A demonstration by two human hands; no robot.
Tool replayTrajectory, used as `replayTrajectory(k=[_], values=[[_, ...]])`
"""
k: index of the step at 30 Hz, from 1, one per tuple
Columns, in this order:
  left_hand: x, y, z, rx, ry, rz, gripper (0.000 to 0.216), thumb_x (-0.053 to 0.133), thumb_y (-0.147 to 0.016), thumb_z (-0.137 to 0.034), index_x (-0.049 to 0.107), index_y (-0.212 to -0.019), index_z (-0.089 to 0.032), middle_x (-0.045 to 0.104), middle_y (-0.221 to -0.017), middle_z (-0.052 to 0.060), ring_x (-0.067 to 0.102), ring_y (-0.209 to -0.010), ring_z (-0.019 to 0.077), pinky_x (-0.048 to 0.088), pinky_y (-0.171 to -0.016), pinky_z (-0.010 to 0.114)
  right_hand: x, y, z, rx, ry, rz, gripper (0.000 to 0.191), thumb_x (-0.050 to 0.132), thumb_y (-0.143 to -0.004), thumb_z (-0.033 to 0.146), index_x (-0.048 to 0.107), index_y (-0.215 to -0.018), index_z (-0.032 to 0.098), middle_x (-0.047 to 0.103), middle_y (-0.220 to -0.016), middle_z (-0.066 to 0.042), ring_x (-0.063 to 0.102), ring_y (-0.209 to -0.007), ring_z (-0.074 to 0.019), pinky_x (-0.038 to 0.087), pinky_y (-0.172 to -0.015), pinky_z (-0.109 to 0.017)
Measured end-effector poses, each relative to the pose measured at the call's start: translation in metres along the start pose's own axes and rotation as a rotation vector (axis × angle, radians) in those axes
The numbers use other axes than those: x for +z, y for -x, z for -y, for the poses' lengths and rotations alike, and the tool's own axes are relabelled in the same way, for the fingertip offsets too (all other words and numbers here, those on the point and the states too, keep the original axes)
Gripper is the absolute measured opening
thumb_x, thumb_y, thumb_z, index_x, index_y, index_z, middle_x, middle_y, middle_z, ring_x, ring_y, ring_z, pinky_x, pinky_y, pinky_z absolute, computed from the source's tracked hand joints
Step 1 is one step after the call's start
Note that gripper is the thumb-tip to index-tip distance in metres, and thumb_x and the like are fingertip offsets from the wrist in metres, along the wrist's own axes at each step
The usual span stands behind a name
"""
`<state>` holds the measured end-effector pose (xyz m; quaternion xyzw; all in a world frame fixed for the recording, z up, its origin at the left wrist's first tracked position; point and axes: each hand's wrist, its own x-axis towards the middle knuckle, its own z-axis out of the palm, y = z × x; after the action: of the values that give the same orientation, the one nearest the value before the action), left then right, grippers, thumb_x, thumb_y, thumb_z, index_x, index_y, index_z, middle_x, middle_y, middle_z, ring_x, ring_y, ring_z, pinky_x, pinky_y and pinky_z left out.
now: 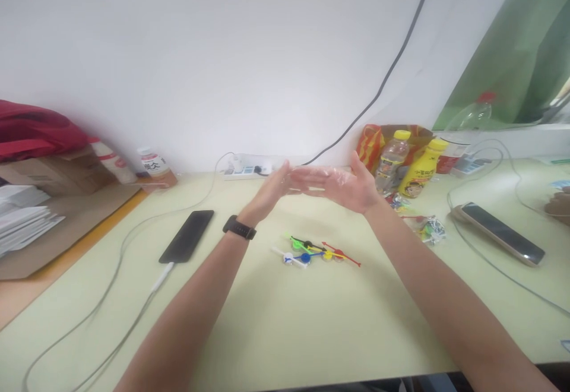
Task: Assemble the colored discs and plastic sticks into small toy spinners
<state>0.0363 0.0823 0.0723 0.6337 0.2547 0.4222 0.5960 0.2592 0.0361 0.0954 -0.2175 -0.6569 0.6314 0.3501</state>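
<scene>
Both my hands are raised above the pale yellow desk [285, 321], meeting in the middle. My left hand [274, 193], with a black wristband, stretches its fingers flat toward the right hand. My right hand [342, 187] is held palm up with fingers extended, its fingertips overlapping the left hand's. A thin clear film seems to lie between or over the fingers, but motion blur makes it unclear. Below the hands on the desk lies a small pile of coloured plastic ties [318, 252] in green, blue, yellow, red and white.
A black phone [187, 236] on a white cable lies at left, another phone [501, 233] at right. Two bottles [407, 163] and snack bags stand at the back, by a power strip [244, 169]. Cardboard boxes [53, 172] and papers sit far left.
</scene>
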Motion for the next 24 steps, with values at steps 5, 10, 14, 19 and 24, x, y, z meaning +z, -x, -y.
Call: replayTrajectory(k=[5, 10, 14, 19, 24], values=[[-0.011, 0.004, -0.003, 0.051, -0.137, -0.104, 0.064, 0.059, -0.089, -0.075, 0.078, -0.109, -0.017, 0.077, -0.109, 0.016, 0.072, -0.106, 0.0318, 0.057, -0.089, 0.040, -0.001, 0.003, -0.004, 0.073, -0.090, 0.205, 0.104, 0.018, -0.081, 0.095, 0.036, -0.161, 0.031, 0.038, -0.166, -0.009, 0.030, -0.155, -0.0336, 0.020, -0.122, -0.052], [-0.029, 0.009, -0.018, 0.101, -0.444, -0.019, 0.050, 0.066, -0.090, -0.065, 0.082, -0.103, -0.019, 0.078, -0.105, 0.013, 0.073, -0.097, 0.0268, 0.058, -0.087, 0.038, -0.006, 0.013, -0.002, 0.203, -0.029, 0.271, 0.106, 0.014, -0.083, 0.095, 0.028, -0.164, 0.028, 0.033, -0.169, -0.009, 0.031, -0.155, -0.0318, 0.019, -0.124, -0.049], [-0.047, 0.015, -0.030, 0.098, -0.572, 0.080, 0.038, 0.080, -0.082, -0.054, 0.084, -0.100, -0.021, 0.079, -0.100, 0.012, 0.074, -0.093, 0.0283, 0.060, -0.083, 0.039, -0.009, 0.018, 0.005, 0.232, 0.036, 0.278, 0.104, 0.012, -0.086, 0.092, 0.025, -0.165, 0.025, 0.038, -0.166, -0.011, 0.032, -0.154, -0.0304, 0.019, -0.124, -0.049], [-0.059, 0.018, -0.036, 0.083, -0.653, 0.085, 0.029, 0.086, -0.073, -0.047, 0.085, -0.091, -0.023, 0.079, -0.089, 0.011, 0.073, -0.084, 0.0276, 0.059, -0.070, 0.036, -0.013, 0.024, 0.014, 0.246, 0.122, 0.304, 0.106, 0.011, -0.086, 0.091, 0.026, -0.164, 0.021, 0.038, -0.166, -0.013, 0.033, -0.154, -0.0315, 0.022, -0.123, -0.048], [-0.059, 0.018, -0.038, 0.065, -0.708, 0.140, 0.024, 0.086, -0.073, -0.044, 0.086, -0.089, -0.026, 0.080, -0.090, 0.010, 0.072, -0.082, 0.0255, 0.057, -0.066, 0.032, -0.014, 0.027, 0.019, 0.327, 0.211, 0.279, 0.106, 0.007, -0.087, 0.089, 0.027, -0.164, 0.019, 0.039, -0.165, -0.014, 0.036, -0.153, -0.0315, 0.024, -0.123, -0.049]])
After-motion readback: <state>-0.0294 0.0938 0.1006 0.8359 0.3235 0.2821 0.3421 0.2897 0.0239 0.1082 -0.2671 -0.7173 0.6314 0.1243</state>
